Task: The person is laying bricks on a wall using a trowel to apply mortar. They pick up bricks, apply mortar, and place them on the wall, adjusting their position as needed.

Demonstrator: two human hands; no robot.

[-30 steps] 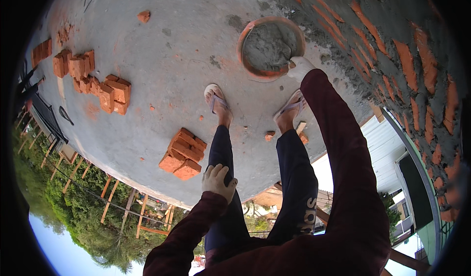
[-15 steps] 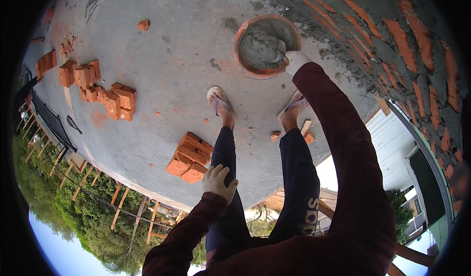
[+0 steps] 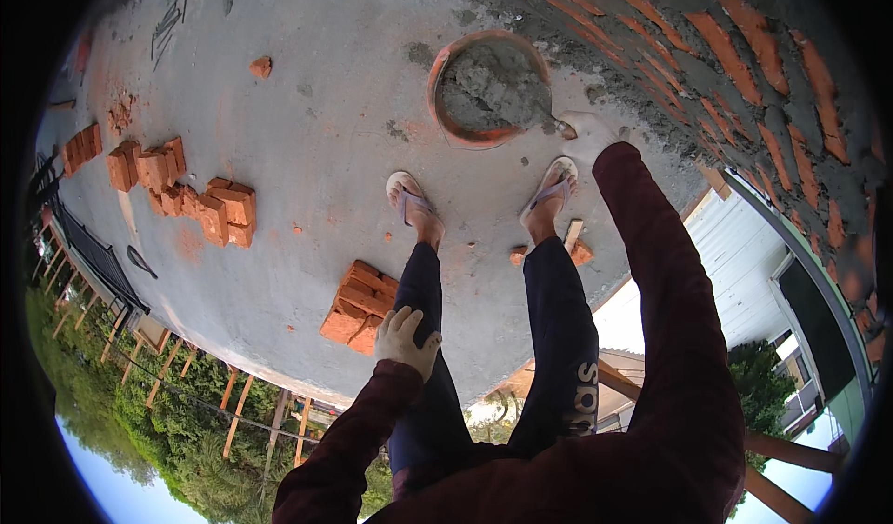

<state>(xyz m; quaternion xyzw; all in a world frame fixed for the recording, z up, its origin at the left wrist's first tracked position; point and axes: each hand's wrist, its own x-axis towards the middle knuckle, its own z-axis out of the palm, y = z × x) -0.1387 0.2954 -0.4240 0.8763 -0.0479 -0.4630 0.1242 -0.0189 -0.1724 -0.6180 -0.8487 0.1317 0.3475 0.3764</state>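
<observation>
My right hand [image 3: 592,137], in a pale glove, grips a trowel by its handle [image 3: 564,128] at the near right rim of a round terracotta-coloured basin [image 3: 437,96]. Wet grey mortar [image 3: 493,85] fills much of the basin and hides the trowel's blade, or most of it. My left hand [image 3: 407,342], gloved too, rests on my left leg near the knee with its fingers spread, holding nothing. Just left of that hand a block of stacked orange bricks [image 3: 358,305] sits on the concrete floor.
A brick wall [image 3: 744,68] with rough mortar joints rises on the right. More bricks [image 3: 219,209] lie in groups at the left. Brick pieces [image 3: 581,252] and a small wood offcut [image 3: 572,235] lie by my right foot. Beyond the slab's edge are wooden posts [image 3: 237,417] and greenery.
My right hand has moved right and a little nearer, out past the basin's rim, bringing the trowel handle into sight. My left hand stays on my leg. The view has shifted slightly.
</observation>
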